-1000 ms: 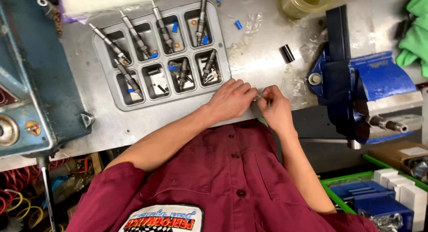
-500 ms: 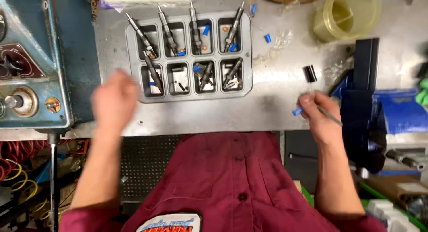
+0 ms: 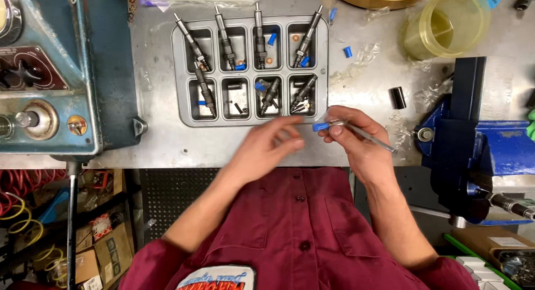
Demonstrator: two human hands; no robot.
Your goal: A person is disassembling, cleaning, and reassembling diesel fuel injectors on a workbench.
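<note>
Worktop (image 3: pixel 167 148): scuffed, dull sheet metal. Compartment tray (image 3: pixel 181 72): matt grey metal. Cup (image 3: pixel 446 25): translucent yellow plastic. Vise (image 3: pixel 473 139): glossy blue-painted metal. Shirt (image 3: pixel 301 228): maroon cloth.

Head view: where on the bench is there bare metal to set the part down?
Bare bench lies between the compartment tray and the front edge, left of the left hand. Right of the tray is crowded: blue caps, black sleeve, yellow cup, vise.

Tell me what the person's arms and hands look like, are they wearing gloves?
No gloves: the left hand and right hand are bare, and so are both forearms. Short dark red sleeves of a buttoned work shirt cover only the upper arms.
</note>
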